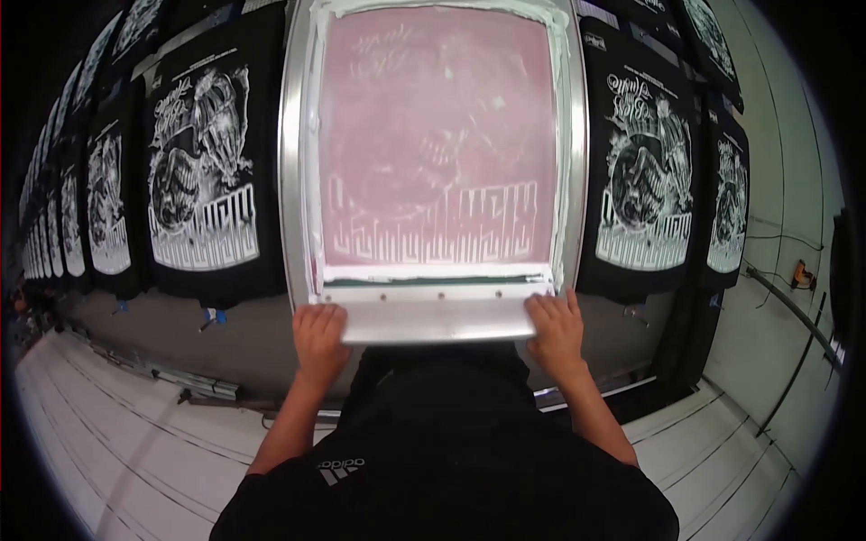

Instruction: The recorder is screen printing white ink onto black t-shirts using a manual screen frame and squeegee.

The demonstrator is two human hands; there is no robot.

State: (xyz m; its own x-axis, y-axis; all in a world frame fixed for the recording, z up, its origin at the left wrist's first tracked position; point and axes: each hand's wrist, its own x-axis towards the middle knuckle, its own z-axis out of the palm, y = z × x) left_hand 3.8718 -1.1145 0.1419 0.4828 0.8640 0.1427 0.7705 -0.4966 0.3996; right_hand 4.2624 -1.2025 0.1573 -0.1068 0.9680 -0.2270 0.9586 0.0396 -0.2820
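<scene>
Head camera shows me the left hand (320,341) and the right hand (557,335), each with fingers curled on one end of the metal squeegee (437,317). It lies across the near end of the pink screen (397,135), between black printed shirts (203,162).
</scene>
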